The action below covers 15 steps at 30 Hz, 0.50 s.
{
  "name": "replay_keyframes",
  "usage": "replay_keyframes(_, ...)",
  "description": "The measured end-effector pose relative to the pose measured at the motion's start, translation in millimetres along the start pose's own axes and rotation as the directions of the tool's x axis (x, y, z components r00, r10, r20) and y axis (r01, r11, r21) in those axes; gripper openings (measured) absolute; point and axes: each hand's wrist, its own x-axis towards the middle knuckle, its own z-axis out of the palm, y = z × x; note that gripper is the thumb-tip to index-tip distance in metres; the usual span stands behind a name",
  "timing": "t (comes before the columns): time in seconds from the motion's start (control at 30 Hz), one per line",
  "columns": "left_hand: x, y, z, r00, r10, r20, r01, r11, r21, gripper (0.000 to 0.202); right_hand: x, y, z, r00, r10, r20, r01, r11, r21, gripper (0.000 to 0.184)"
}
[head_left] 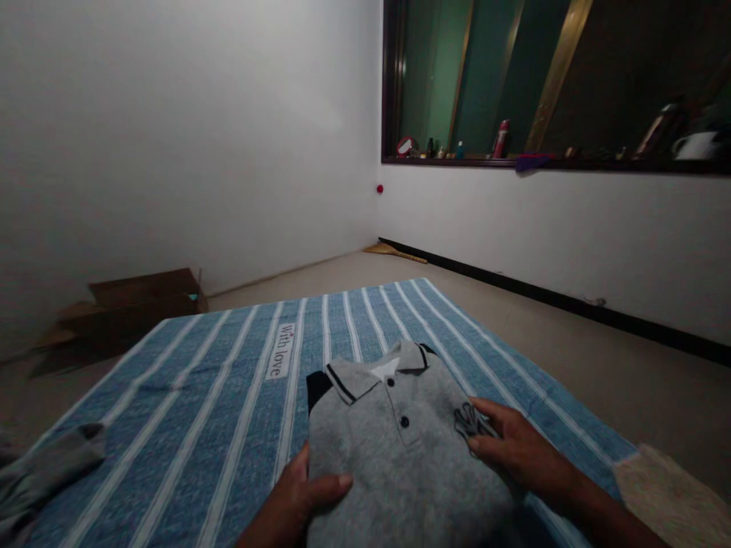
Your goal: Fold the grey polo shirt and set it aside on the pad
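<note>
A grey polo shirt, folded to a narrow shape, lies in front of me with its collar pointing away. Its collar has dark stripes, dark buttons run down the placket, and black patches show at the shoulders. My left hand grips the shirt's left edge, thumb on top and fingers underneath. On the opposite edge, my right hand pinches the fabric beside a dark printed mark on the chest. The shirt's lower end runs out of view at the bottom.
Blue-and-white striped cloth with a "With love" label covers the surface. Another grey garment lies at the left. Beyond stand an open cardboard box and a broom. Bottles and a mug line the windowsill.
</note>
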Motion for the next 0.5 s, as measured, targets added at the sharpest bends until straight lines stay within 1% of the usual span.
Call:
replay_keyframes(0.03, 6.3, 8.2, 8.0, 1.0, 0.01, 0.028, -0.011, 1.0, 0.015, 0.084, 8.0, -3.5, -8.3, 1.0, -0.007, -0.003, 0.007, 1.0, -0.007, 0.051)
replay_keyframes(0.1, 25.5, 24.7, 23.0, 0.996, 0.066, 0.06, -0.07, 0.995, 0.069, 0.079, 28.5, -7.5, -27.0, 0.999, -0.046, -0.026, 0.044, 0.998, -0.049, 0.052)
replay_keyframes(0.23, 82.6, 52.7, 46.9, 0.97, 0.22, 0.1, -0.233, 0.962, 0.144, 0.072, 79.1, -11.1, -67.6, 0.984, -0.132, -0.122, 0.106, 0.974, -0.199, 0.05)
replay_keyframes(0.37, 140.4, 74.5, 68.9, 0.945, 0.307, 0.115, -0.323, 0.932, 0.166, 0.067, 127.0, -16.0, -104.8, 0.96, -0.148, -0.237, 0.077, 0.956, -0.285, 0.049)
replay_keyframes(0.5, 186.7, 96.7, 92.7, 0.927, 0.358, 0.109, -0.373, 0.907, 0.195, 0.063, 166.4, -25.8, -138.8, 0.935, -0.159, -0.317, 0.057, 0.95, -0.308, 0.05)
